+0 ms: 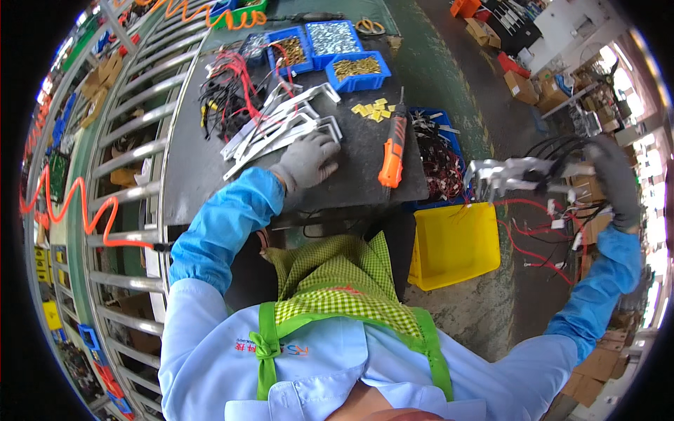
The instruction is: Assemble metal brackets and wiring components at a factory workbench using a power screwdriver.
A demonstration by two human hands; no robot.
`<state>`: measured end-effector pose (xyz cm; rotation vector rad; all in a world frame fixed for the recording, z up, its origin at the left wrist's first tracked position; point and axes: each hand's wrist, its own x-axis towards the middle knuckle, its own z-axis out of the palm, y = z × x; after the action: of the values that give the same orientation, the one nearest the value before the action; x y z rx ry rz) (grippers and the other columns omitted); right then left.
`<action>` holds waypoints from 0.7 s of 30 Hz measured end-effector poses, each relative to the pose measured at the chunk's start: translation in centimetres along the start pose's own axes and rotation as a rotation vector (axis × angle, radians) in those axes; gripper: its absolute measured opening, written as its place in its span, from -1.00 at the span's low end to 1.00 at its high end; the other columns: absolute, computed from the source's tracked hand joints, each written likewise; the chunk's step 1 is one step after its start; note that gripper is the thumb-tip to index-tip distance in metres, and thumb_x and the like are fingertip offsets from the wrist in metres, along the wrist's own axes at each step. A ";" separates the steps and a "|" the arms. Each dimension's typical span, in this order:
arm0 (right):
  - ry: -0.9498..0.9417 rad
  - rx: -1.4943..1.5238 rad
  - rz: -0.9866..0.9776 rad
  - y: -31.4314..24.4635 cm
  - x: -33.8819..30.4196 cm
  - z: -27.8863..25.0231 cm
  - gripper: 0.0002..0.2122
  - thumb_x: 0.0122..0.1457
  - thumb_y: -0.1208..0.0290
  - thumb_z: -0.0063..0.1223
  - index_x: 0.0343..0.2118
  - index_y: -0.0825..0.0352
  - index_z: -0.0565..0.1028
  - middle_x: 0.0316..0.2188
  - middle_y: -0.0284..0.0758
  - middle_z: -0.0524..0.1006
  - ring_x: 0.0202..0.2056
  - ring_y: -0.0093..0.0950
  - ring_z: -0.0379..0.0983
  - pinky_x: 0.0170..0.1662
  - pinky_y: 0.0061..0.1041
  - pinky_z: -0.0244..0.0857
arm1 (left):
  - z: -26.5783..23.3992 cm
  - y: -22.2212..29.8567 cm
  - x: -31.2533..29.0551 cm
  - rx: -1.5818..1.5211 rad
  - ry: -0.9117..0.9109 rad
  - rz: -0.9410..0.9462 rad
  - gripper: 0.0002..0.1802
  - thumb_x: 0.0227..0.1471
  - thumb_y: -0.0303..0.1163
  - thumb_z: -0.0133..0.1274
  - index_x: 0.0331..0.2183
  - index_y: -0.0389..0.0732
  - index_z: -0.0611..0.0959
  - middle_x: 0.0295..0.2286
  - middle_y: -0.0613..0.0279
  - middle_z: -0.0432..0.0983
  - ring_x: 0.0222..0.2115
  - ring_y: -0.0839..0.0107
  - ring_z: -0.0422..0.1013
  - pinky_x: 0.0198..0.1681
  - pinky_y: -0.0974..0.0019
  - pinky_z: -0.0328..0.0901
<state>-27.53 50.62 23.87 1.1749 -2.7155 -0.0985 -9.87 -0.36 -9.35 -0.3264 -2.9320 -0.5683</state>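
Observation:
My left hand (305, 163), in a grey glove, lies on the dark table at the near end of a pile of white metal brackets (277, 130). Its fingers are apart and touch the bracket ends, gripping nothing. Far out to the right, my right hand (616, 179), also gloved, is closed round a bundle of black and red wires (562, 149). Silvery bracket-like metal pieces (509, 172) hang with this bundle, and red leads with small white connectors dangle below. An orange and black electric screwdriver (395, 151) rests by the table's right edge.
Blue bins (358, 85) of small metal parts stand at the back of the table. Red and black wires (239, 84) lie beside the brackets, yellow pieces (373, 111) near the screwdriver. Right of the table are a yellow bin (456, 245) and a blue crate (456, 151); left, a roller conveyor (137, 165).

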 end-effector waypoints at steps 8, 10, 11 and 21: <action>-0.308 0.206 -0.022 10.6 4.1 27.3 -0.66 0.03 0.16 0.09 -0.34 0.40 0.58 -0.30 -0.03 0.55 -0.20 -0.06 0.47 -0.09 -0.16 0.33 | 4.6 1.8 2.3 0.086 0.054 0.053 -0.49 -0.04 -0.20 0.14 -0.04 -0.18 0.53 0.05 0.02 0.32 0.17 -0.07 0.13 0.19 -0.12 0.11; -0.491 0.168 0.322 7.1 9.6 30.7 -0.62 0.03 0.10 0.07 -0.30 0.36 0.60 -0.24 -0.03 0.56 -0.15 -0.03 0.46 -0.07 -0.15 0.33 | 3.4 2.4 1.5 0.138 0.066 -0.003 -0.50 -0.06 -0.24 0.13 -0.04 -0.20 0.52 0.02 0.02 0.35 0.15 -0.09 0.16 0.17 -0.10 0.13; -0.417 0.161 0.285 8.2 10.8 33.8 -0.63 0.04 0.10 0.07 -0.29 0.36 0.59 -0.24 -0.02 0.56 -0.16 -0.03 0.47 -0.09 -0.14 0.34 | 3.3 2.3 1.9 0.143 0.055 0.018 -0.50 -0.06 -0.25 0.13 -0.05 -0.20 0.52 0.01 0.02 0.36 0.14 -0.10 0.17 0.16 -0.11 0.13; -0.147 0.136 0.356 14.2 21.9 49.7 -0.69 0.17 0.10 -0.01 -0.17 0.20 0.54 -0.22 -0.14 0.57 -0.15 -0.12 0.49 -0.09 -0.12 0.35 | 3.1 3.0 4.4 0.116 -0.057 -0.021 -0.50 -0.23 -0.28 0.18 -0.15 -0.21 0.58 -0.12 0.03 0.44 0.00 -0.10 0.28 0.15 -0.19 0.11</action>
<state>-61.92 43.90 -19.94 0.7201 -3.0556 0.0509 -13.68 4.33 -10.35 -0.3039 -3.0106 -0.3950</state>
